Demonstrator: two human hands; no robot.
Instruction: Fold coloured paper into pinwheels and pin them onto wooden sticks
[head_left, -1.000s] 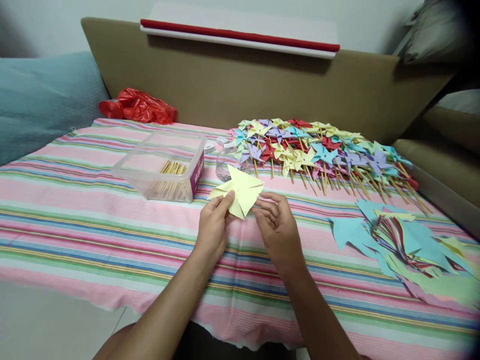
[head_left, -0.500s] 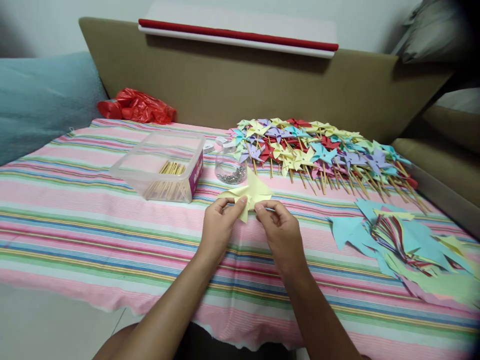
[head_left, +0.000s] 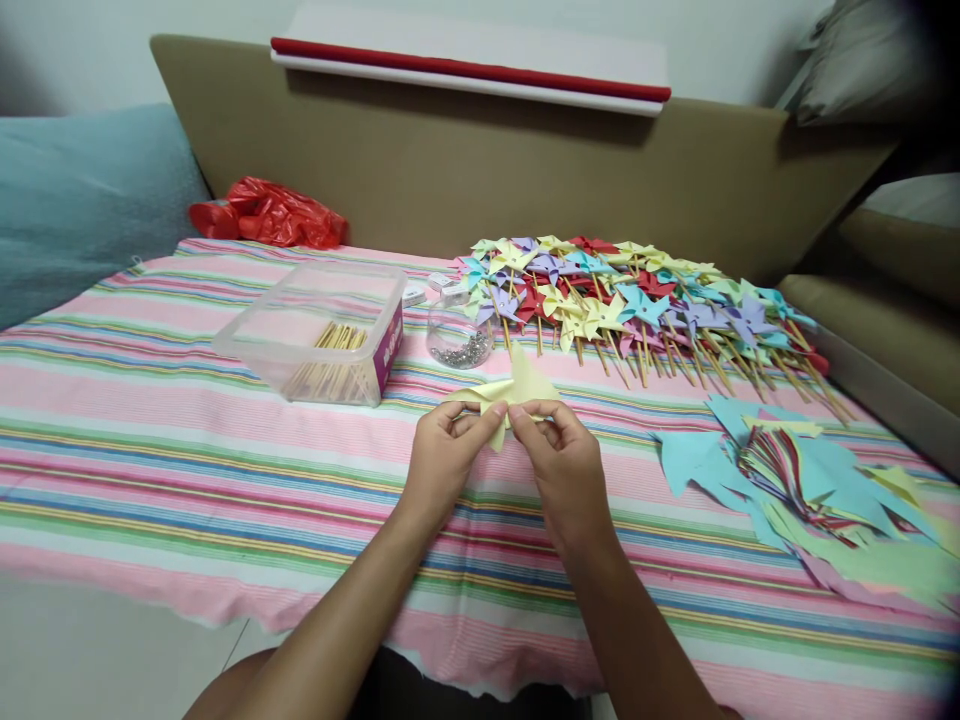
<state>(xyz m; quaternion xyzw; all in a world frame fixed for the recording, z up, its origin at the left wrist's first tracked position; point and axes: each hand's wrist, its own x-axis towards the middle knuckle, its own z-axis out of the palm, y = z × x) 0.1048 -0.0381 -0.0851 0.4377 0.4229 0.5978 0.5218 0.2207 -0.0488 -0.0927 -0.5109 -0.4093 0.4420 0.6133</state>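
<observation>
My left hand (head_left: pixel 444 462) and my right hand (head_left: pixel 562 465) both pinch a pale yellow cut paper piece (head_left: pixel 517 388) just above the striped tablecloth (head_left: pixel 150 440), near the table's middle. The paper's points are bent up and fold toward its centre. Beyond it stands a small clear jar of silver pins (head_left: pixel 459 338). To the left is a clear plastic box of wooden sticks (head_left: pixel 322 335).
Several finished paper pinwheels on sticks (head_left: pixel 630 305) lie in rows at the back right. A heap of cut coloured paper (head_left: pixel 810 480) sits at the right. A red plastic bag (head_left: pixel 270 212) lies at the back left, against a tan sofa back (head_left: pixel 450 160).
The yellow paper has gone from spread flat and facing me to tilted and partly folded in. Both hands have closed together on it, a little lower and to the right.
</observation>
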